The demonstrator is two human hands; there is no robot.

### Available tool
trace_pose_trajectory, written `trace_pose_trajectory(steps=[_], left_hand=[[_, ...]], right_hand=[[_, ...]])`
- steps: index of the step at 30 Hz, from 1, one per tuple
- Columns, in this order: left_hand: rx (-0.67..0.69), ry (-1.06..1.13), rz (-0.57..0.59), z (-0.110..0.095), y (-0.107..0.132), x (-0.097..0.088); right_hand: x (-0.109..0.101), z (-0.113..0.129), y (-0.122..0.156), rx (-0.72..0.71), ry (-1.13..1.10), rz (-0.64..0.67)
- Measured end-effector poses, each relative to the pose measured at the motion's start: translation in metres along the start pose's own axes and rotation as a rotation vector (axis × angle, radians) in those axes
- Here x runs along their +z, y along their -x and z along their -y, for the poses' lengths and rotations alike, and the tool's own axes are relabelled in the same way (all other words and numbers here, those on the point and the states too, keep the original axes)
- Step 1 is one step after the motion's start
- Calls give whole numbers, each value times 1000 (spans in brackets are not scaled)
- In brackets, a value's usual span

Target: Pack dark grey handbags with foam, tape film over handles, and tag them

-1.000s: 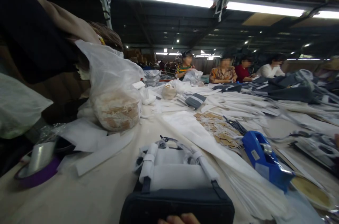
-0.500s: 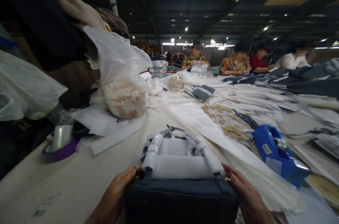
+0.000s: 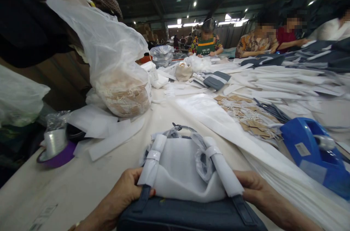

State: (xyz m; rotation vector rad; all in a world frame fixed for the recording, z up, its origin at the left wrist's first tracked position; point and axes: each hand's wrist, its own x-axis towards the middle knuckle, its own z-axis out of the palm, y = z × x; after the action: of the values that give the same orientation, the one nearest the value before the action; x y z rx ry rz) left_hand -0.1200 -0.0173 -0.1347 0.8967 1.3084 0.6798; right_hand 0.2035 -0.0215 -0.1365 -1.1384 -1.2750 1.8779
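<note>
A dark blue bag (image 3: 188, 216) lies on the table right in front of me. Sheets of white foam (image 3: 180, 161) cover its upper side, and its two straps are wrapped in white foam sleeves fixed with clear tape. My left hand (image 3: 128, 187) grips the bag's left edge at the lower end of the left strap sleeve (image 3: 153, 160), thumb on top. Around the right edge, beside the right strap sleeve (image 3: 222, 167), my right hand (image 3: 253, 187) is closed; its fingertips are partly hidden. Clear plastic film (image 3: 203, 161) is bunched near the right strap.
A purple tape roll (image 3: 58, 156) and a clear-bagged bundle (image 3: 125, 96) stand left. On the right are a long white foam sheet (image 3: 218, 125), brown tags (image 3: 248, 118) and a blue tape dispenser (image 3: 314, 151). Several people work across the table.
The view has tilted down and come closer to the bag. The front foam, flat before, now sags in a curve. Both hands have shifted up along the strap sleeves.
</note>
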Motion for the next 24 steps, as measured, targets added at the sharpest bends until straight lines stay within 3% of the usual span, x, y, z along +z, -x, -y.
trace_pose_trajectory(steps=[4,8,12,16,20,24], left_hand=[[-13,43,-81,6,7,-5],[90,0,-23,11,11,-16],[280,-199,-9,19,2,-27],[386,-449,62,10,3,-35],[224,-437,124,-9,13,-34],[104,-199,113,-11,15,-20]], right_hand=[[-2,-5,-8,-16,87,20],[-10,-18,-10,-232,405,-26],[-13,-27,-10,-420,559,-31],[-11,-26,-8,-499,567,-63],[-12,-22,-7,-561,549,-115],[-11,-21,-7,-562,585,-159]])
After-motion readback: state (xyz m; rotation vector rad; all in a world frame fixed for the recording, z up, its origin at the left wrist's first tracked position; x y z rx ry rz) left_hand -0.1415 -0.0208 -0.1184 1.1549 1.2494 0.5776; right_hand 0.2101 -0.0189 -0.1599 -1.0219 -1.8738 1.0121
